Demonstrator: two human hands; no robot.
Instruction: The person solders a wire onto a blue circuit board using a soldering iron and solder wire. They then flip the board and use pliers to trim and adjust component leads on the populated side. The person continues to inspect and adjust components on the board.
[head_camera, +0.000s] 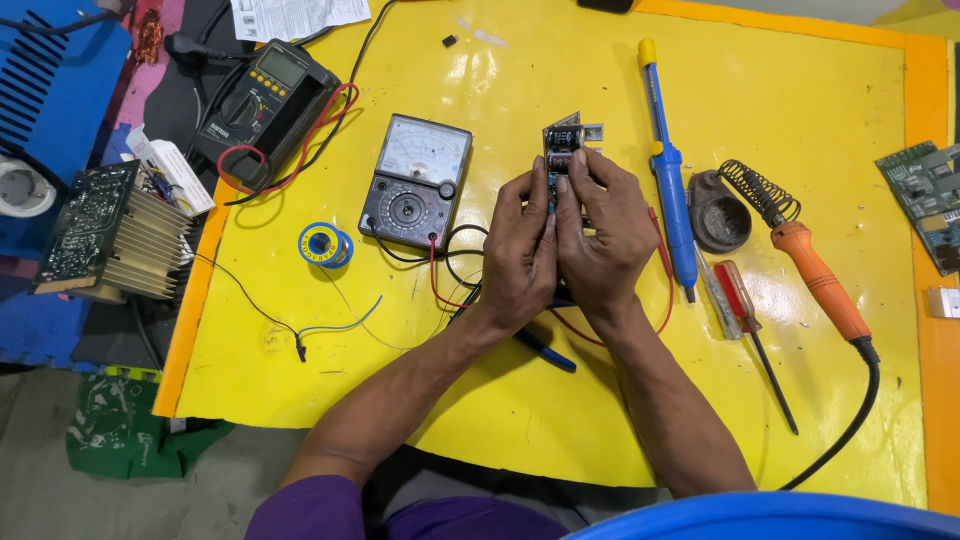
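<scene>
My left hand (518, 248) and my right hand (605, 235) are pressed together over the middle of the yellow table (800, 120). Both grip a small circuit board (566, 142) with dark capacitors and a metal heat sink, held upright at the fingertips. An analog multimeter (415, 183) lies just left of my left hand, its red and black leads (440, 265) running under my wrists. A blue desoldering pump (668, 170) lies just right of my right hand.
An orange-handled soldering iron (815, 275) rests by its coil stand (722, 208). A red screwdriver (745, 320), solder spool (325, 244), black digital multimeter (265, 105), board with finned heat sink (110, 232) and green circuit board (930, 195) surround the area. A blue rim (780, 518) is near me.
</scene>
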